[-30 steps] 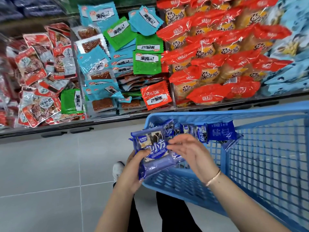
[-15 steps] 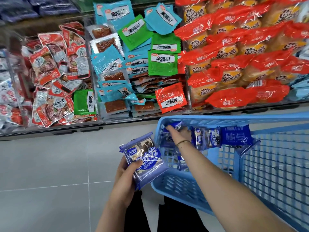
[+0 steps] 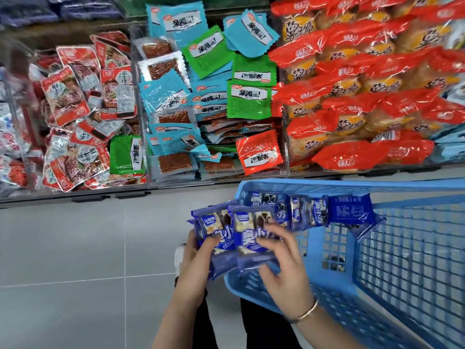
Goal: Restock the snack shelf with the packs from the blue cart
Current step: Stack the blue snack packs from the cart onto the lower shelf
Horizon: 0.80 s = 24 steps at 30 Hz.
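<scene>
1. Two blue packs are held side by side just above the near corner of the blue cart, in front of the shelf. The left pack and the right pack overlap at their edges.
2. The left hand grips the left pack, thumb across its front and fingers behind.
3. The right hand grasps the right pack – fingers curled over its front, thumb under its lower edge. A thin bracelet sits on that wrist.
4. More blue packs stand in a row along the cart's far wall, just beyond the hands.
5. The shelf's clear bins are full – red and silver packs at the left, teal and green packs in the middle, red packs at the right.
6. Below lie grey floor tiles, and a white shoe shows beside the left wrist.
</scene>
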Available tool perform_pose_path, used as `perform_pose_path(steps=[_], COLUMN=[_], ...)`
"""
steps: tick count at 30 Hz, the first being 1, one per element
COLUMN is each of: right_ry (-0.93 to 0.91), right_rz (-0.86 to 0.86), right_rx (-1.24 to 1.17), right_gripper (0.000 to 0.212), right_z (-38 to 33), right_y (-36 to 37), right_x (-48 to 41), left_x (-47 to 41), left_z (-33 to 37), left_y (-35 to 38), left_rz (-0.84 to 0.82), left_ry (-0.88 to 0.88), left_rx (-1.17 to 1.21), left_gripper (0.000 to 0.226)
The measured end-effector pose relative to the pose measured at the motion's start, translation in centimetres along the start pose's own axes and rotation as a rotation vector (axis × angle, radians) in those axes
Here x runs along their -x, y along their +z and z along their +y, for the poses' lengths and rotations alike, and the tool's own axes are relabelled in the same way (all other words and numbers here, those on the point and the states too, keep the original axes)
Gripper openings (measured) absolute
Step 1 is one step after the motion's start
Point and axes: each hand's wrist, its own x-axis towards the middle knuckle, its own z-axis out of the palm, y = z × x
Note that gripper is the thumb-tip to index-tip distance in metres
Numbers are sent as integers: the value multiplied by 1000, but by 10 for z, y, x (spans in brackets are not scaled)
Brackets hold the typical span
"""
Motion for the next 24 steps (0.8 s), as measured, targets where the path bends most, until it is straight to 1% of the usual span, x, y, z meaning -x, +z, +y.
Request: perform_pose_path(steps=[2,4,9,11,13,15,16,17,18,20,21,22,23,24], right_ry=[-56,-92,-159,-174,-204,-146,-59,67,213,574,778,974,1146,1271], right_rz=[-25,-56,-203,-252,-321,-432,-439,-358,-205,156,264,311,326,325], right_rx=[35,33,23,38,26,-130,-246,-336,-400,-393,-362,-339,-302,-270], right_gripper=[48,46,47,46,43,46,48,45,38,23,17,11,22,43], right_z=[0,-2,-7,-12,-15,-16,-16,-14,-9,16,33,50,65,79], right_y=[3,5,4,1,-5,-12,-15,-15,-12,-1,7,14,22,29], right_x=[0,0,0,-5,-9,-13,-15,-19,-24,-36,-42,-48,-53,-56], left_x=[2,6,15,17,17,17,17,17,18,20,20,21,20,20], left_z=[1,2,4,2,-1,-4,-6,-7,-8,-10,-10,-10,-9,-8], left_y=[-2,-4,-5,-6,-8,-14,-17,-20,-22,-25,-26,-28,-31,-34], left_rz=[-19,-63,-168,-194,-224,-219,-208,-197,-186,-150,-136,-128,-125,-121], left_ry=[10,32,74,76,61,13,-9,-25,-34,-47,-49,-47,-41,-34], left_rx=[3,-7,-89,-72,-25,46,66,74,73,81,86,86,81,77], left_gripper=[29,35,70,71,68,61,57,56,54,46,46,46,46,46])
